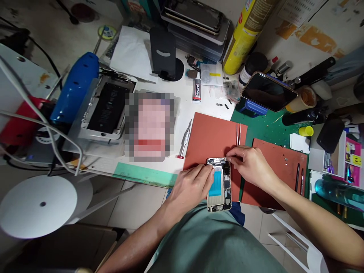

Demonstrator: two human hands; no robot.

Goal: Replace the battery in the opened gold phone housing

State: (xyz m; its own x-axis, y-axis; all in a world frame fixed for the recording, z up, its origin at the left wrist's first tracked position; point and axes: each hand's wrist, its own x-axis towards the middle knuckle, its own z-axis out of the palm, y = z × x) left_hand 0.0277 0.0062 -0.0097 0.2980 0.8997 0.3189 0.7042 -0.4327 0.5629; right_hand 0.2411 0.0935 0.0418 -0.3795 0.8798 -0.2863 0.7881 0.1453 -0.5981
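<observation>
An opened phone [219, 203], its inner parts bare and a bright blue patch in its left half, is tilted over the near edge of a reddish-brown mat [210, 132]. My left hand [193, 185] grips the phone's left side, fingertips reaching over its edge. At the phone's upper right corner, the thumb and fingers of my right hand [248, 163] are pinched together; whatever lies between them is too small to make out. Just beyond that hand are metal tweezers [238, 133], their near end close to my fingers. A small screwdriver [185, 139] rests along the mat's left edge.
A second reddish-brown mat [273, 167] lies right. Left are another opened phone [106, 106], a blue-handled tool [75, 87] and white cables. Behind stand a glue tube [197, 89], a black phone stand [163, 53], a yellow can [244, 34] and a propped phone [269, 91].
</observation>
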